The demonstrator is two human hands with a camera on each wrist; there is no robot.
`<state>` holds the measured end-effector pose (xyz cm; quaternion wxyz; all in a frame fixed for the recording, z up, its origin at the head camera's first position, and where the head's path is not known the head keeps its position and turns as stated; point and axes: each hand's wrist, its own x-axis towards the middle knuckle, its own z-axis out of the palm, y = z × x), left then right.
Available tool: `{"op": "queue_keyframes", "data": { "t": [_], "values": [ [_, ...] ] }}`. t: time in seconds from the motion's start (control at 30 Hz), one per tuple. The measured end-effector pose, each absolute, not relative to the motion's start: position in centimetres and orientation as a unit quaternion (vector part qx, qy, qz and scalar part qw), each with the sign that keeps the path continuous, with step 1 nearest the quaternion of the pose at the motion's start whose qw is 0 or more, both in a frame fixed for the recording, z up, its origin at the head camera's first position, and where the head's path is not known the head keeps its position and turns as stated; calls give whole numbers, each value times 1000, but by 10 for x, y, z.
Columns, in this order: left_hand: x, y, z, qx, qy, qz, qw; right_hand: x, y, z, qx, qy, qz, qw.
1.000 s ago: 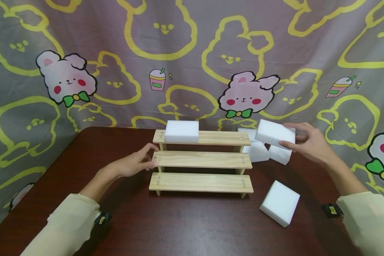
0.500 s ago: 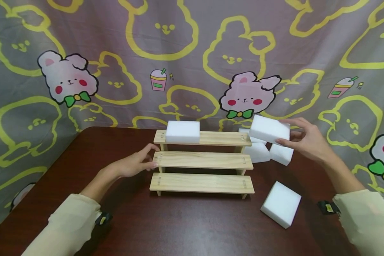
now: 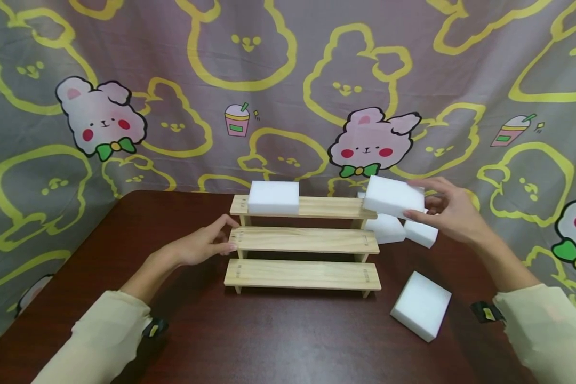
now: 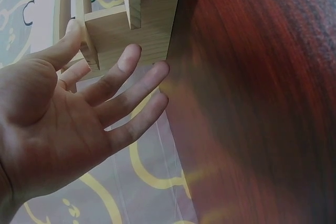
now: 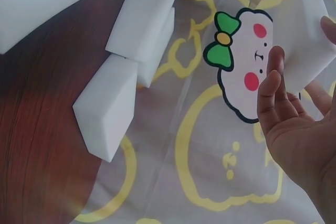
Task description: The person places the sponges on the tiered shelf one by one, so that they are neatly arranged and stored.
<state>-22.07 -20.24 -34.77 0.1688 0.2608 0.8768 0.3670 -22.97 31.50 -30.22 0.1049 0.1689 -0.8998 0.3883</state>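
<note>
A three-tier wooden display stand [image 3: 302, 239] stands on the dark table. My left hand [image 3: 199, 246] is at its left side, with thumb and index finger pinching the end of the middle tier. The other fingers [image 4: 131, 98] extend loosely beside the side panel in the left wrist view. My right hand [image 3: 456, 213] holds a white foam block [image 3: 393, 196] by its right end, between the thumb and fingers. This block overlaps the right end of the top tier in the head view. Another foam block [image 3: 273, 196] lies flat on the top tier, towards its left end.
One loose foam block [image 3: 421, 305] lies on the table [image 3: 288, 341] to the right in front. Several more, including a foam block [image 5: 107, 106] plain in the right wrist view, are clustered behind the stand's right side. A cartoon-print curtain [image 3: 288, 80] hangs behind the table.
My right hand has moved left with its foam block, from over the clustered blocks to the right end of the top tier. The left hand keeps its place on the stand.
</note>
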Motion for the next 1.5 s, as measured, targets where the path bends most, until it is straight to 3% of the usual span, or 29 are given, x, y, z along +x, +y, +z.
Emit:
{"op": "queue_keyframes", "data": {
  "t": [1.5],
  "values": [
    [-221, -202, -348, 247, 877, 371, 181, -243, 276, -312, 251, -891, 356, 131]
  ]
}}
